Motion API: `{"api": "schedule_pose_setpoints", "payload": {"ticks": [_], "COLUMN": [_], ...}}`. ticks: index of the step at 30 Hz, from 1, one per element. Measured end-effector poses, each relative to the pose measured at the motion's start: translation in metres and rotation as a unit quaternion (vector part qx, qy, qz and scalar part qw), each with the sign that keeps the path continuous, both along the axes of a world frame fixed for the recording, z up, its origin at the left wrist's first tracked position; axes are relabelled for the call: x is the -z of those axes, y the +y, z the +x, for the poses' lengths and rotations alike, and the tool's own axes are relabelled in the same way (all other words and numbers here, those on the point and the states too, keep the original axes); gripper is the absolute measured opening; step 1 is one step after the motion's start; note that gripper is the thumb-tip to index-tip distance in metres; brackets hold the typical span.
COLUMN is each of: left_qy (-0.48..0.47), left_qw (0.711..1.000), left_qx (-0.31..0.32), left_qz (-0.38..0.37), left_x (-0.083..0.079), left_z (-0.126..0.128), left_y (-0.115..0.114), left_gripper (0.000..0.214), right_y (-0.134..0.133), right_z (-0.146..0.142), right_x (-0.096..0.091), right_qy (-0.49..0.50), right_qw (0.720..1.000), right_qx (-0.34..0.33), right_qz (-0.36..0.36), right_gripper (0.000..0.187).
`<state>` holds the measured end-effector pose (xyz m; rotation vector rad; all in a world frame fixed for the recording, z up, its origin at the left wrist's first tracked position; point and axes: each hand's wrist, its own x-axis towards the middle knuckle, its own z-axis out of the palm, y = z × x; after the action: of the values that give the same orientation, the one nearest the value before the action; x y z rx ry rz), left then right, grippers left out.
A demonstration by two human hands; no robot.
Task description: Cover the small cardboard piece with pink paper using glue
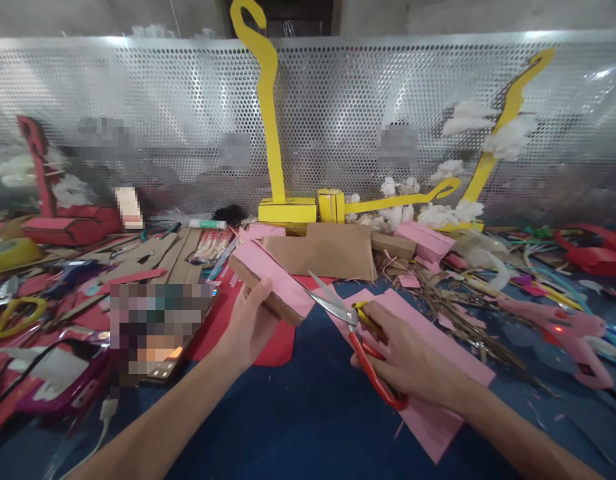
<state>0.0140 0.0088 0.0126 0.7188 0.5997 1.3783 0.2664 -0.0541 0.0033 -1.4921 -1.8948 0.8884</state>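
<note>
Gripped in my left hand [251, 320] is a long cardboard box [273, 277] with pink paper over its top face and bare brown sides. The thumb presses on the pink face. My right hand [398, 347] holds scissors [355, 327] with red and yellow handles. Their blades are spread, and the tips are close to the right end of the box; I cannot tell whether they touch it. Beneath my right hand lies a sheet of pink paper [448, 360]. Red paper [273, 340] lies under the box and left hand.
Yellow hooked figures [271, 120] stand by a perforated metal panel [188, 100]. Brown cardboard [333, 250] lies behind the box. A pink glue gun [563, 330] with a lit red light is at right, a phone [173, 333] at left, among paper scraps and dry twigs [468, 327].
</note>
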Motion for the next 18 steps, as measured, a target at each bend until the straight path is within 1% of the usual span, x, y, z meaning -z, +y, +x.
{"api": "schedule_pose_setpoints", "payload": {"ticks": [3, 6, 12, 16, 18], "left_qy": [0.011, 0.011, 0.021, 0.019, 0.018], "left_qw": [1.000, 1.000, 0.999, 0.999, 0.998], "left_qx": [0.006, 0.003, 0.015, 0.006, 0.007], "left_qz": [0.018, 0.021, 0.043, 0.050, 0.056], "left_x": [0.000, 0.001, -0.001, -0.004, -0.004], "left_z": [-0.001, -0.002, -0.002, -0.003, -0.003], "left_y": [-0.001, -0.001, -0.002, -0.001, -0.001], "left_gripper": [0.032, 0.033, 0.038, 0.041, 0.043], "right_y": [-0.001, -0.002, -0.006, -0.006, -0.005], "right_z": [-0.001, -0.004, -0.009, -0.011, -0.011], "right_x": [-0.004, -0.007, -0.011, -0.010, -0.008], "right_qy": [-0.060, -0.085, -0.085, -0.064, -0.062], "right_qw": [0.996, 0.992, 0.993, 0.997, 0.997], "right_qx": [-0.020, -0.033, -0.034, -0.030, -0.026], "right_qz": [0.065, 0.087, 0.069, 0.041, 0.038], "right_gripper": [0.023, 0.018, 0.016, 0.016, 0.016]}}
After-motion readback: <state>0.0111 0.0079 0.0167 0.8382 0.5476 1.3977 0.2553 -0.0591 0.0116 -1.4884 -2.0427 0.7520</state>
